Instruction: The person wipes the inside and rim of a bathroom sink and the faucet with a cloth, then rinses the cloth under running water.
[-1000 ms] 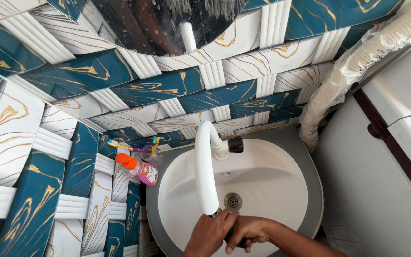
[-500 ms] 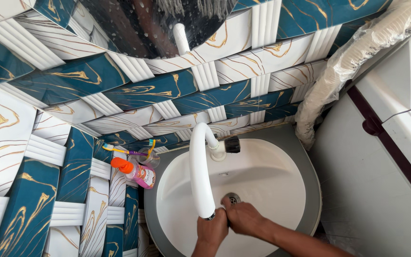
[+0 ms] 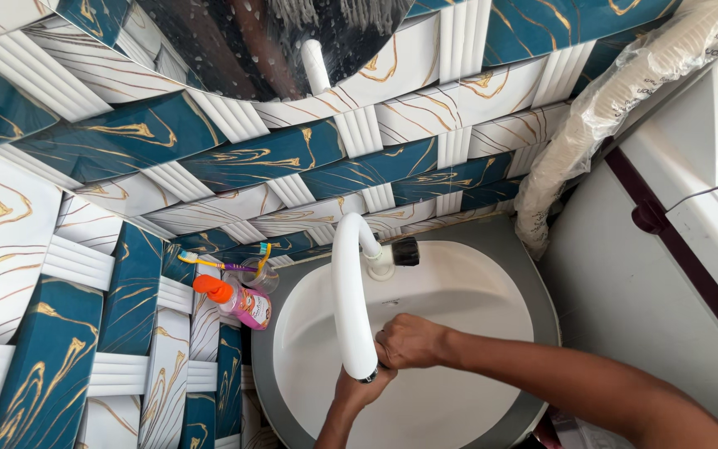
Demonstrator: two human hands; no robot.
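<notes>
Both hands point(image 3: 405, 342) clasped at white faucet point(image 3: 351, 308) spout

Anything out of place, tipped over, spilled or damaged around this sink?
Little stands out. The pink bottle with the orange cap lies tilted on the sink's grey rim rather than upright, and the mirror is speckled with spots. Both hands, left and right, are at the white tap's outlet. No spill or breakage shows.

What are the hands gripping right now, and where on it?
Both hold the white curved tap spout near its outlet end: the right hand wraps the side, the left hand cups under the tip.
</notes>
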